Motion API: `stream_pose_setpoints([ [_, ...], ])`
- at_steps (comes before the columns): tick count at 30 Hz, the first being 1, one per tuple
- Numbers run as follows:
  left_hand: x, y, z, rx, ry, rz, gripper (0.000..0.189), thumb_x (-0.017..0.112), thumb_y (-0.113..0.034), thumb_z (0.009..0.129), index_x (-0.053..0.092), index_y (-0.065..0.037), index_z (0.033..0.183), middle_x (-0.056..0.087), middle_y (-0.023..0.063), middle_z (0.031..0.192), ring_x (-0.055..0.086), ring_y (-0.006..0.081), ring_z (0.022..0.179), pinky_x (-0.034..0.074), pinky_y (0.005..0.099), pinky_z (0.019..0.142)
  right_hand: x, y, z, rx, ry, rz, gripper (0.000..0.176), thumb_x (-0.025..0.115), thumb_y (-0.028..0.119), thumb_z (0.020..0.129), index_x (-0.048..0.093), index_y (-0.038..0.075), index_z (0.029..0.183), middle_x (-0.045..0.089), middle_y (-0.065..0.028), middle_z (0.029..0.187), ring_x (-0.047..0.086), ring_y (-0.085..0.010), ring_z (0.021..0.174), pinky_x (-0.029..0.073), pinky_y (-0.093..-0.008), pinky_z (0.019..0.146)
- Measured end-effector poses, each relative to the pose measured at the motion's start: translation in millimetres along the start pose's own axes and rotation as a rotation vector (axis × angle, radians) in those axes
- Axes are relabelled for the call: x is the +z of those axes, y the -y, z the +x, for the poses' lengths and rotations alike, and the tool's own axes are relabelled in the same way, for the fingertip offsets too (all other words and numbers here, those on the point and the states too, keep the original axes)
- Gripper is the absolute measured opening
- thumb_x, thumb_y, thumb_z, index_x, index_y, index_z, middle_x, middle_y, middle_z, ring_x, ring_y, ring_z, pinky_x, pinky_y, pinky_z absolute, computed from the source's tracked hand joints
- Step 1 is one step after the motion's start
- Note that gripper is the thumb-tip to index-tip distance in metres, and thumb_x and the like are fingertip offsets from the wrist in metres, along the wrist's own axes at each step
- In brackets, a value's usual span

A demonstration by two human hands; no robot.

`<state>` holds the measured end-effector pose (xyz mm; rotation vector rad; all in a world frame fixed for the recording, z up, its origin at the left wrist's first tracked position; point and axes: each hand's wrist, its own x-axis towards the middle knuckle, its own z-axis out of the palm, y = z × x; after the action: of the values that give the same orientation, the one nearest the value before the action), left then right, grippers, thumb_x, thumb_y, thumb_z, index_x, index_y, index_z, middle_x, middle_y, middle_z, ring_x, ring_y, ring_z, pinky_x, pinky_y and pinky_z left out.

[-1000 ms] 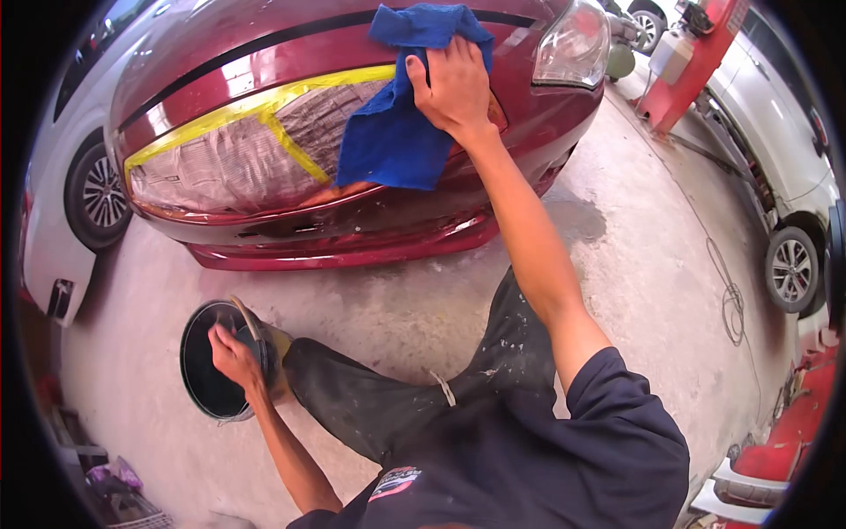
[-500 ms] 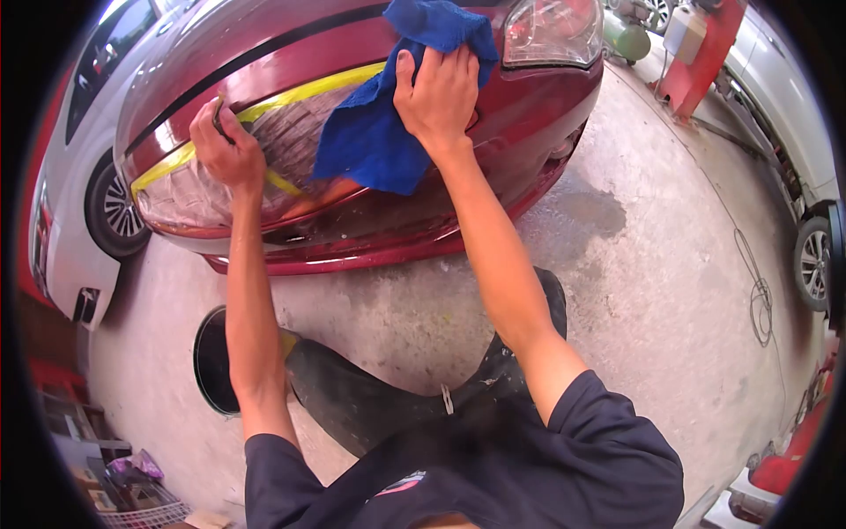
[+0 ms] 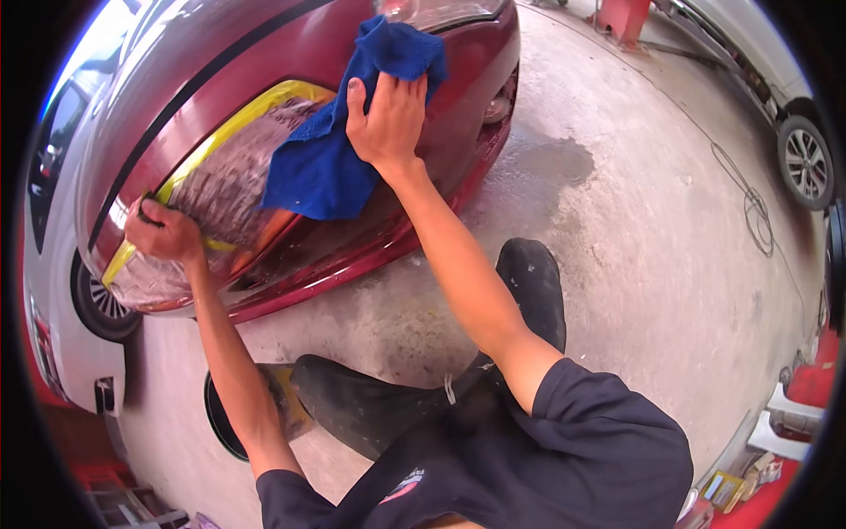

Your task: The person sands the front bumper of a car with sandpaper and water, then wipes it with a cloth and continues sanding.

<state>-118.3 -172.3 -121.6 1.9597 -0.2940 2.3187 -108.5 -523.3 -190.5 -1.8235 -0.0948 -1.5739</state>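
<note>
My left hand (image 3: 165,231) is closed on a thin dark sheet (image 3: 152,214) that looks like sandpaper, mostly hidden by the fingers. It rests at the left part of a hazy, wet-looking headlight (image 3: 231,181) edged with yellow tape (image 3: 231,123). A blue cloth (image 3: 322,172) drapes over the dark red car front (image 3: 264,53), covering the headlight's right end. My right hand (image 3: 388,119) presses on the cloth, its fingertips tucked into the fabric and the thumb lying along it.
A black bucket (image 3: 226,414) stands on the concrete floor by my left knee. White cars are parked at left (image 3: 66,326) and right (image 3: 784,62). A thin cable (image 3: 756,212) lies coiled on the floor, with a wet patch (image 3: 555,167) beside the bumper.
The view has turned, so the car sits further left and lower. My left hand has come down onto the headlight's left end. My right hand stays on the blue cloth.
</note>
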Motion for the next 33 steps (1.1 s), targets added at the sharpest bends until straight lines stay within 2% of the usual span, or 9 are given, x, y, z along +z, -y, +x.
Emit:
stream_pose_setpoints([
  [4,0.8,4.5,-1.1,0.017,0.023,0.013,0.022,0.060,-0.019,0.103,0.070,0.000,0.102,0.070,0.0193,0.098,0.065,0.0417,0.093,0.049,0.0520,0.086,-9.6,-25.4,5.2,0.040,0.022,0.010,0.067,0.050,0.038,0.106,0.043,-0.013,0.149,0.049,-0.0358,0.149,0.045,-0.0515,0.140,0.029,-0.0585,0.121],
  [13,3.1,26.8,-6.9,0.077,0.083,0.113,0.025,0.060,-0.022,0.106,0.068,0.001,0.103,0.067,0.0196,0.100,0.062,0.0406,0.095,0.047,0.0513,0.089,-21.2,-118.3,35.0,0.089,-0.038,-0.125,0.073,0.055,0.040,0.104,0.042,-0.016,0.150,0.058,-0.0342,0.141,0.053,-0.0477,0.134,0.035,-0.0529,0.118],
  [21,-0.1,23.6,-3.9,0.049,0.160,0.236,0.027,0.059,-0.021,0.105,0.068,0.004,0.105,0.067,0.0222,0.104,0.061,0.0422,0.100,0.047,0.0521,0.095,-31.8,-221.1,84.1,0.046,-0.054,0.037,0.070,0.060,0.041,0.101,0.047,-0.007,0.151,0.059,-0.0298,0.143,0.054,-0.0465,0.134,0.037,-0.0522,0.117],
  [24,-8.7,-11.8,7.9,-0.036,0.273,0.362,0.037,0.055,-0.030,0.106,0.070,0.004,0.109,0.068,0.0249,0.113,0.062,0.0434,0.108,0.046,0.0526,0.099,-25.8,-261.5,109.5,0.048,-0.057,0.119,0.070,0.062,0.043,0.099,0.050,-0.005,0.148,0.061,-0.0290,0.140,0.056,-0.0463,0.132,0.040,-0.0534,0.115],
  [25,-4.4,-5.4,6.4,-0.019,0.229,0.357,0.038,0.055,-0.029,0.106,0.070,0.005,0.110,0.069,0.0247,0.112,0.062,0.0440,0.107,0.046,0.0532,0.100,-22.4,-275.5,117.6,0.054,-0.055,0.147,0.070,0.063,0.044,0.098,0.051,-0.005,0.146,0.062,-0.0289,0.139,0.057,-0.0460,0.131,0.041,-0.0538,0.114],
  [29,-5.9,6.5,2.7,-0.082,0.278,0.367,0.040,0.053,-0.030,0.106,0.071,0.005,0.112,0.070,0.0249,0.114,0.062,0.0440,0.108,0.047,0.0529,0.100,2.8,-336.3,155.8,0.219,0.111,0.264,0.077,0.061,0.053,0.098,0.052,-0.007,0.146,0.062,-0.0305,0.140,0.057,-0.0468,0.131,0.044,-0.0493,0.114],
  [32,-4.2,5.0,1.4,-0.063,0.243,0.346,0.045,0.050,-0.036,0.108,0.070,0.004,0.112,0.068,0.0256,0.114,0.062,0.0449,0.106,0.046,0.0545,0.099,23.1,-367.5,187.3,0.267,0.153,0.374,0.082,0.059,0.057,0.099,0.050,-0.007,0.150,0.059,-0.0308,0.145,0.053,-0.0464,0.138,0.040,-0.0468,0.119],
  [33,-5.2,6.0,1.3,-0.071,0.255,0.364,0.045,0.049,-0.036,0.109,0.069,0.004,0.113,0.068,0.0257,0.114,0.062,0.0449,0.106,0.047,0.0546,0.098,25.3,-377.2,198.1,0.366,0.260,0.444,0.089,0.057,0.062,0.099,0.046,-0.007,0.154,0.050,-0.0297,0.157,0.044,-0.0408,0.149,0.032,-0.0432,0.125],
])
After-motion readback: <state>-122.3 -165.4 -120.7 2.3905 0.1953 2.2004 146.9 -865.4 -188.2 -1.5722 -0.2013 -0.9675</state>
